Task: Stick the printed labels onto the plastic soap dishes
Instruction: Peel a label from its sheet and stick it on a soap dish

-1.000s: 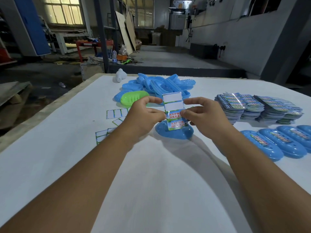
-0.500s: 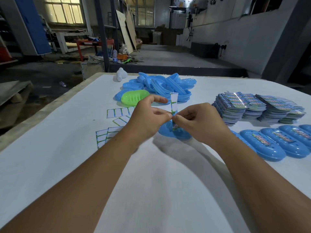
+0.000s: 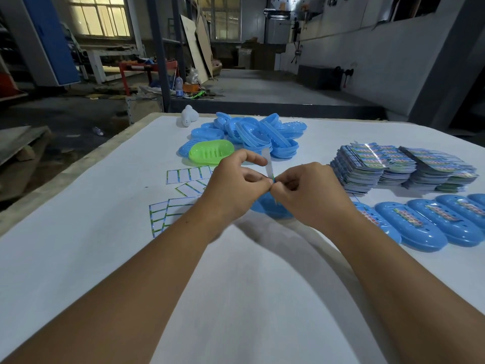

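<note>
My left hand (image 3: pixel 236 185) and my right hand (image 3: pixel 307 190) meet fingertip to fingertip at mid-table, both pinching a printed label (image 3: pixel 269 166) seen edge-on, its white backing strip standing up between them. Directly below the hands lies a blue plastic soap dish (image 3: pixel 270 208), mostly hidden by them. A pile of blue soap dishes (image 3: pixel 257 135) with one green dish (image 3: pixel 211 151) sits behind. Stacks of printed labels (image 3: pixel 399 166) stand at the right.
A row of labelled blue dishes (image 3: pixel 425 227) lies along the right edge. Empty white backing sheets (image 3: pixel 183 185) lie left of my hands. A small white object (image 3: pixel 189 119) sits at the far-left corner. The white table (image 3: pixel 105 258) drops off at left.
The label faced me flat a second ago; it is now turned edge-on. Both hands have drawn together until the fingertips touch, and they sit a little lower over the blue dish.
</note>
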The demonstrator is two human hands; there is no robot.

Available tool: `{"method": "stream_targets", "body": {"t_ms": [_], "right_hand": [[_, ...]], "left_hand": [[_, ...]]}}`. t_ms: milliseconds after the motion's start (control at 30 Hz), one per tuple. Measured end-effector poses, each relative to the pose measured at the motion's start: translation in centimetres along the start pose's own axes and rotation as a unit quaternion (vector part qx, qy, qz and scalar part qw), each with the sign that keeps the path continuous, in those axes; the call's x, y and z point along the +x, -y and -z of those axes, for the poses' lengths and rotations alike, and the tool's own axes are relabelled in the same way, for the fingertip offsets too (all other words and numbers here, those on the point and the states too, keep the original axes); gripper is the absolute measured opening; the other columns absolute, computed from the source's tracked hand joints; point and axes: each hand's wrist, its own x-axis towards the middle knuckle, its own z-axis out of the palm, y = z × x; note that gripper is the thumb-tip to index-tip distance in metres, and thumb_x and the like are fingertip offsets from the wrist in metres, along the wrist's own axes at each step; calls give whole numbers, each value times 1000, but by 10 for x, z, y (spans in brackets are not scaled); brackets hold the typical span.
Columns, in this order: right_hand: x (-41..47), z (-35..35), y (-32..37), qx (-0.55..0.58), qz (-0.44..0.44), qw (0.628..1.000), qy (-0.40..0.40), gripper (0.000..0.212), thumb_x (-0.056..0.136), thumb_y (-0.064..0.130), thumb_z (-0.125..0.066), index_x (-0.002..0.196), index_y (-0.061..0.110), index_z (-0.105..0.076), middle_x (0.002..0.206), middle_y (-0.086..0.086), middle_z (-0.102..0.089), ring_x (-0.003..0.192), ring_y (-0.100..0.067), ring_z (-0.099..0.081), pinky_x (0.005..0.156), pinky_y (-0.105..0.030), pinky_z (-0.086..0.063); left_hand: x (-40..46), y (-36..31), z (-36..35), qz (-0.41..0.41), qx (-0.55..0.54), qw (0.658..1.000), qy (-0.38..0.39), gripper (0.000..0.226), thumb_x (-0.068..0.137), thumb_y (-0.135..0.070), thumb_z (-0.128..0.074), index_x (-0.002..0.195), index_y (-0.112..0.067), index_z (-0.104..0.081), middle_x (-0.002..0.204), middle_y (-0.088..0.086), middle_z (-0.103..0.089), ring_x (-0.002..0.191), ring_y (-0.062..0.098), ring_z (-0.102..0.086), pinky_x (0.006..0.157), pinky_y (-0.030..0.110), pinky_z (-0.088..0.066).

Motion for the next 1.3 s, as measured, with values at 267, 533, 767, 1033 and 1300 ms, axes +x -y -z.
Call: {"method": "stream_targets", "body": {"t_ms": [267, 533, 767, 1033, 1300], "right_hand": [[0, 3, 1, -19, 1, 1000, -8, 22, 79, 35, -67, 63, 21, -73, 54, 3, -66, 58, -17, -63, 58, -35, -55], [2, 2, 0, -42, 1, 999, -13, 23, 80, 33, -64, 64, 19, -70, 56, 2, -65, 58, -17, -59, 57, -34, -51], [7, 6, -6, 16, -33, 999, -29, 22, 81, 27, -64, 65, 13, -70, 55, 3, -63, 48, -9, -47, 53, -30, -45], [11, 9, -13, 75, -88, 993, -13, 35, 75, 29, -56, 74, -5, -66, 76, -27, -64, 57, -18, -43, 54, -46, -54], [12, 8, -17, 83, -116, 990, -8, 36, 74, 27, -54, 72, -6, -65, 76, -29, -64, 52, -21, -41, 55, -35, -45]], "left_hand": [[0, -2, -1, -33, 21, 999, -2, 27, 84, -11, -72, 93, -31, -55, 69, -14, -72, 59, -4, -59, 59, 13, -45], [0, -2, -4, -62, 26, 998, -18, 29, 83, -7, -69, 86, -30, -51, 66, -6, -69, 55, -2, -53, 58, 10, -42], [5, 0, -3, -58, 17, 997, -44, 19, 84, -7, -60, 84, -25, -53, 59, -13, -49, 50, 1, -43, 52, 13, -37], [16, 4, 5, 60, 50, 995, -65, 26, 89, -4, -42, 83, -27, -51, 76, -4, -52, 65, 12, -49, 53, 25, -35], [15, 18, 19, 97, 274, 951, -105, 20, 87, -13, -37, 93, -25, -52, 90, -2, -59, 84, 26, -53, 68, 35, -38]]}}
